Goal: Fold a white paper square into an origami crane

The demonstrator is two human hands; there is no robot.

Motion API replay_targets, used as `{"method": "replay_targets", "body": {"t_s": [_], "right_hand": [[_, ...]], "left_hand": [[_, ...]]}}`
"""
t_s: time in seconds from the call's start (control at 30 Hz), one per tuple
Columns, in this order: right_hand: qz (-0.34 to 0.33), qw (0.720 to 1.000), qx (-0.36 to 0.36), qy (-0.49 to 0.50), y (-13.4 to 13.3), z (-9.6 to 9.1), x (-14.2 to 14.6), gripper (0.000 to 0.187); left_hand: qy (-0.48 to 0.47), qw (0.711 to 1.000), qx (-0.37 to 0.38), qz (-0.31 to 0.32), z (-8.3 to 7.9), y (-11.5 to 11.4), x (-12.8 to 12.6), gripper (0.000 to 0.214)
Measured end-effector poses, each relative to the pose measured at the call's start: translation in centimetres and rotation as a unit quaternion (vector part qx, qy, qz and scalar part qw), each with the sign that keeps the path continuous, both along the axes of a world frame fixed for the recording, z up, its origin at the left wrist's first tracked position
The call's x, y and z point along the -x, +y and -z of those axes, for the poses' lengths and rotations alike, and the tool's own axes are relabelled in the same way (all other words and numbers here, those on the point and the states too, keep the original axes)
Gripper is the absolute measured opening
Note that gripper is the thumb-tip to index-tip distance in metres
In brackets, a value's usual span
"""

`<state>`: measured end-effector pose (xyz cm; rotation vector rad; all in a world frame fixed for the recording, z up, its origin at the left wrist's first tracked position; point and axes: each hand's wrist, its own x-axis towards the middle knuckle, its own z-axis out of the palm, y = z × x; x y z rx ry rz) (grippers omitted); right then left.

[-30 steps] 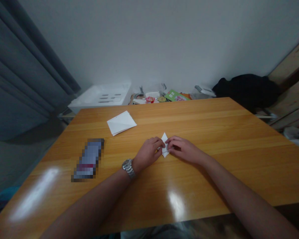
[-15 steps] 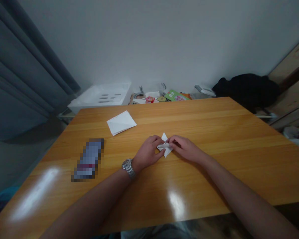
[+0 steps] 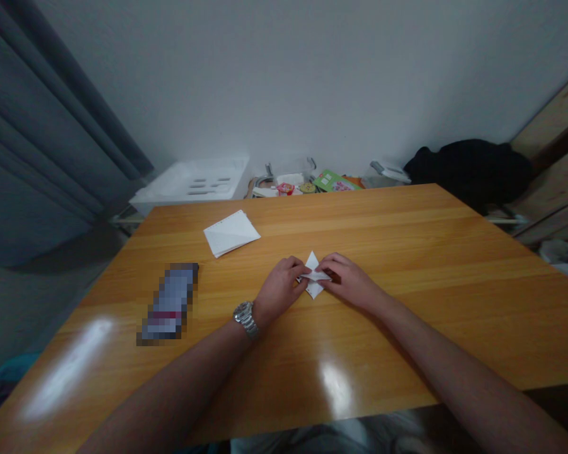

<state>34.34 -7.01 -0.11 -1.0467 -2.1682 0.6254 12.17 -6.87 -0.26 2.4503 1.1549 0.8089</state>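
Tech 1: Since one second ago, a flap of the paper [image 3: 313, 277] has come to lie crosswise over its middle. Both hands have kept their places at the centre of the frame.

Tech 2: Left hand status?

Tech 1: Left hand [image 3: 280, 291], with a watch [image 3: 245, 317] at the wrist, has its fingers closed on the paper's left edge.

Tech 2: Right hand?

Tech 1: Right hand [image 3: 353, 284] has its fingers pinched shut on the flap at the paper's right side.

Tech 2: Paper location?

Tech 1: On the desk [image 3: 407, 239], between the two hands. One tip points toward the top of the frame, one toward the bottom.

Tech 2: Other items?

Tech 1: Sheets [image 3: 231, 233] lie on the desk, up and left of the hands, well apart from them. A blurred dark item [image 3: 168, 302] lies left of the left forearm. Beyond the desk's far edge stand a white bin [image 3: 194, 180] at upper left and a black cloth [image 3: 468, 167] at upper right.
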Motion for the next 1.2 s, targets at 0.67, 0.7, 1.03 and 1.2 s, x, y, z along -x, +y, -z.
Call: {"method": "replay_targets", "body": {"t_s": [0.67, 0.7, 1.03, 1.2], "right_hand": [[0.075, 0.997, 0.026, 0.017, 0.16, 0.32, 0.66, 0.004], [0.077, 0.996, 0.031, 0.018, 0.21, 0.30, 0.62, 0.003], [0.085, 0.996, 0.032, 0.016, 0.53, 0.49, 0.43, 0.003], [0.080, 0.996, 0.040, 0.016, 0.59, 0.10, 0.50, 0.003]], "left_hand": [[0.026, 0.999, 0.009, -0.025, -0.39, 0.05, -0.03, 0.010], [0.027, 0.999, 0.010, -0.025, -0.42, 0.06, -0.02, 0.010], [0.035, 0.999, 0.004, -0.028, -0.31, 0.23, -0.06, 0.012], [0.040, 0.999, 0.003, -0.031, -0.47, 0.36, -0.16, 0.011]]}}
